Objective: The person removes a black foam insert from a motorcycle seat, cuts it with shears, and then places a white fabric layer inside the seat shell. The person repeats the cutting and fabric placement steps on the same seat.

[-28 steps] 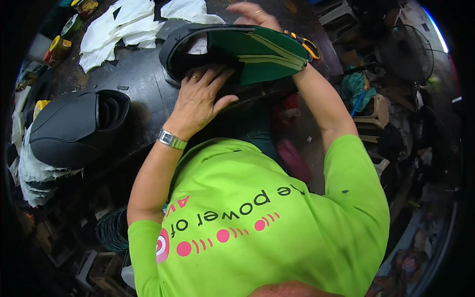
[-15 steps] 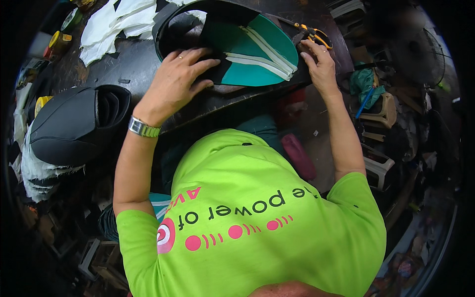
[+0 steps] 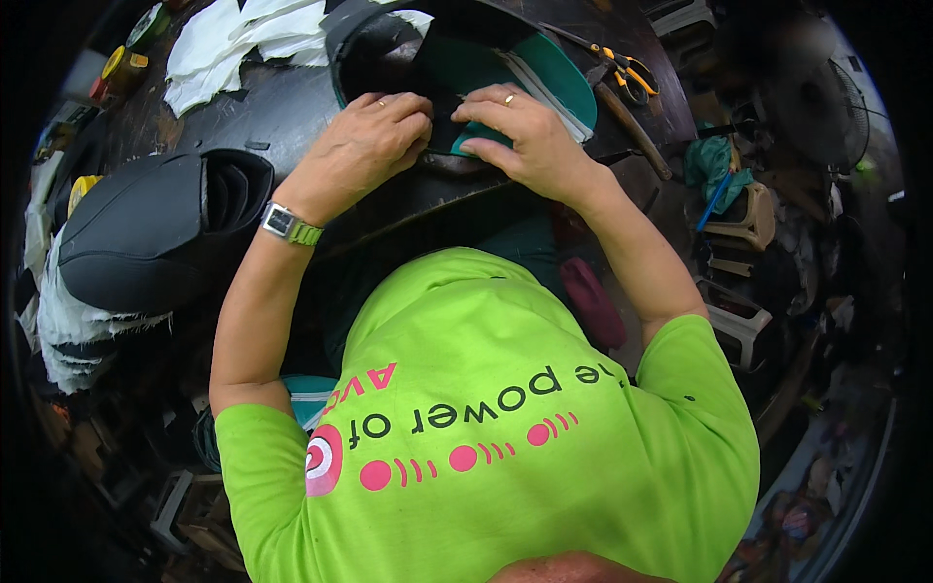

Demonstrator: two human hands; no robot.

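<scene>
A black and green fabric piece [image 3: 564, 85], curved into an open shell, lies near the front edge of the dark table. Pale strips [image 3: 546, 95] run along its green inner face. My left hand [image 3: 379, 134] is closed at its near black edge, fingers bent, the tips partly hidden. Just to the right, my right hand [image 3: 520, 131] grips the same near edge, with the thumb below and the fingers over the green part. A small gap separates the two hands. What exactly lies between the fingertips is hard to make out.
A wooden-handled hammer [image 3: 632, 131] and orange-handled scissors [image 3: 634, 80] lie right of the piece. White cloth pieces [image 3: 243, 44] lie at the back left. A stack of black moulded pieces [image 3: 146, 233] sits left. Stools [image 3: 743, 219] and a fan [image 3: 826, 112] stand right.
My right hand has moved left from beside the scissors to the near edge of the piece, uncovering the hammer. My left hand has curled its fingers; the piece has shifted slightly right.
</scene>
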